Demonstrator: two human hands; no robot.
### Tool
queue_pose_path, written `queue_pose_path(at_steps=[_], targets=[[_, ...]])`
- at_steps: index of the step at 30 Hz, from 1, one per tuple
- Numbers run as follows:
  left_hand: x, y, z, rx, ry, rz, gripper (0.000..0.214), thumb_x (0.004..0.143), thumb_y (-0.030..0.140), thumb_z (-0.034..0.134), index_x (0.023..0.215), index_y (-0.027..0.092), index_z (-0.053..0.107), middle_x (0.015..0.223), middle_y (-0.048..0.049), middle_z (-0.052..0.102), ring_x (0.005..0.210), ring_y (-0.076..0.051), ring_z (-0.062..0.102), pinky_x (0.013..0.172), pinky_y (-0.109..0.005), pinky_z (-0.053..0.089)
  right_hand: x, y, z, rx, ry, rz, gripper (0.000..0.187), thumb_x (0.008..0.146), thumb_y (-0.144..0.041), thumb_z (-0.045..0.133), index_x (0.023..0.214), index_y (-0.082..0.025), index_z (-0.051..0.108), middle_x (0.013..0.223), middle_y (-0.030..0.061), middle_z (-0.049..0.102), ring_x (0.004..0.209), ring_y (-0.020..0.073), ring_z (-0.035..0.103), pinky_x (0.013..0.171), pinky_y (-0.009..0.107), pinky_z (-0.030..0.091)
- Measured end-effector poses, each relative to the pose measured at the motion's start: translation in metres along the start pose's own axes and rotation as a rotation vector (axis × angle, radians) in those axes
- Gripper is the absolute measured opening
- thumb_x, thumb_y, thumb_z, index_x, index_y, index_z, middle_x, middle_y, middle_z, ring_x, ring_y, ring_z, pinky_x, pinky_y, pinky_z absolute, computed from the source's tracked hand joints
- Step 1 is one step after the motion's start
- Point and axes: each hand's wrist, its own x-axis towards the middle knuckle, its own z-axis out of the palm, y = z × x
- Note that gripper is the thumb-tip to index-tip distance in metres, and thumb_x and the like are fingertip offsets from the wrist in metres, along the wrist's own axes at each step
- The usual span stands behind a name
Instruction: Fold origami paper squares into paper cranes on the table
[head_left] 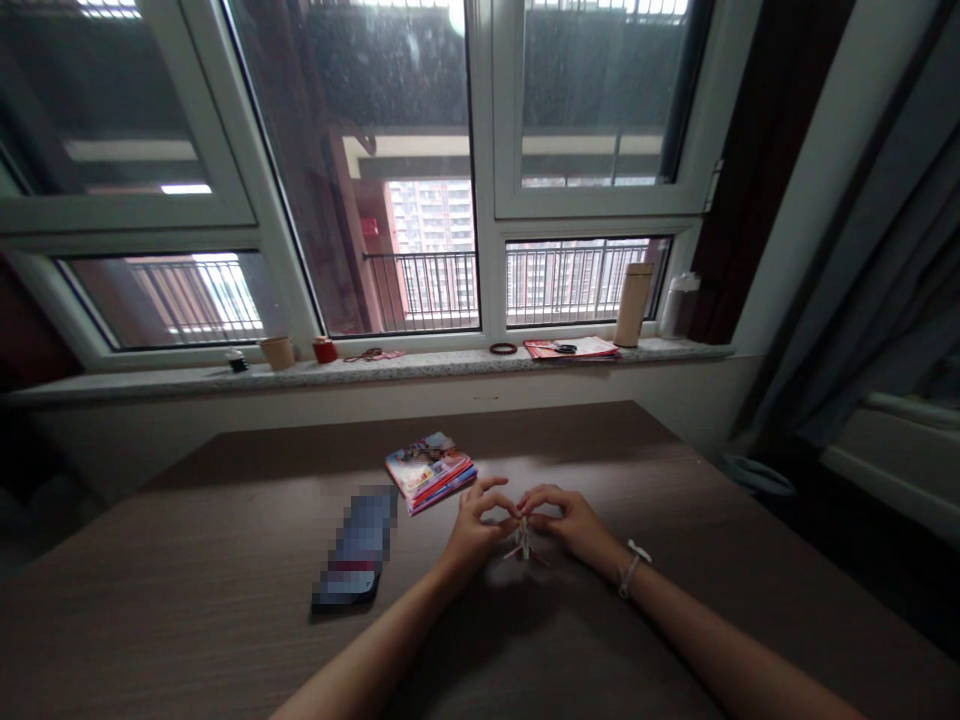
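Observation:
Above the brown table, my left hand and my right hand meet with their thumbs and forefingers pinched. Between the fingertips is a small whitish folded paper piece, with thin pointed ends spreading out below; its fine detail is too small to make out. Both hands grip its top, which the fingers partly hide. Just beyond my left hand lies a stack of colourful printed papers. To the left of that hand is a phone, blurred by large pixels.
Along the stone windowsill stand a tan cup, a red jar, a tan flask and a clear bottle. Scissors rest on red papers there. A dark ring lies nearby.

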Motion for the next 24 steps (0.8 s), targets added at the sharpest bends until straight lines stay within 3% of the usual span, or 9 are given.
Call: queue_pose_path(at_steps=[15, 19, 24], targets=[[-0.0016, -0.001, 0.005, 0.007, 0.021, 0.032, 0.004, 0.073, 0.023, 0.068, 0.077, 0.024, 0.068, 0.117, -0.0039, 0.059, 0.115, -0.024, 0.05, 0.103, -0.041, 0.036, -0.0015, 0.0003, 0.007, -0.092, 0.046, -0.025, 0.012, 0.082, -0.034, 0.063, 0.078, -0.023, 0.067, 0.101, 0.0035, 0.059, 0.103, 0.0193, 0.055, 0.095, 0.033, 0.04], [-0.0021, 0.0005, 0.0039, 0.004, 0.068, 0.003, 0.013, 0.074, 0.027, 0.068, 0.087, 0.025, 0.069, 0.115, -0.005, 0.06, 0.114, -0.025, 0.051, 0.102, -0.043, 0.036, -0.0021, 0.004, 0.0054, -0.195, 0.136, -0.018, 0.012, 0.085, -0.032, 0.059, 0.079, -0.024, 0.066, 0.101, 0.004, 0.059, 0.104, 0.0209, 0.053, 0.097, 0.037, 0.038], [-0.0052, 0.0056, 0.0039, 0.049, 0.042, -0.016, 0.009, 0.068, 0.031, 0.076, 0.074, 0.026, 0.073, 0.12, -0.0045, 0.06, 0.118, -0.028, 0.048, 0.104, -0.046, 0.034, -0.0039, 0.001, 0.0056, -0.293, 0.218, -0.017, 0.012, 0.085, -0.031, 0.058, 0.08, -0.024, 0.066, 0.104, 0.005, 0.058, 0.105, 0.0224, 0.051, 0.098, 0.04, 0.037]])
